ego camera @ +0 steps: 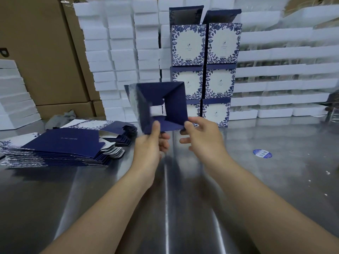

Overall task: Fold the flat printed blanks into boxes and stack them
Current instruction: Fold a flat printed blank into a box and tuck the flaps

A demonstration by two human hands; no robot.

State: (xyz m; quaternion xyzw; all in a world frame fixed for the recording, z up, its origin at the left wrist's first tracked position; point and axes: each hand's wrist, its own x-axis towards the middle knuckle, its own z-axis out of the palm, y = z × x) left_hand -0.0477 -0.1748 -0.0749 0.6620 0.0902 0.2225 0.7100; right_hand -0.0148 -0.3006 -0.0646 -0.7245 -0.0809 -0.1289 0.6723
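Note:
I hold a half-folded navy box in the air above the steel table, its bottom flaps turned toward me and partly folded in, a square gap in the middle. My left hand pinches its lower left corner, thumb on the flap. My right hand pinches the lower right corner. A pile of flat printed blanks, navy with white floral panels, lies on the table to the left. Folded boxes with blue floral print stand stacked in two columns behind the held box.
The steel table carries a round blue sticker on the right. White foam trays are stacked along the back and right. Brown cartons stand at the back left, a grey cloth before them.

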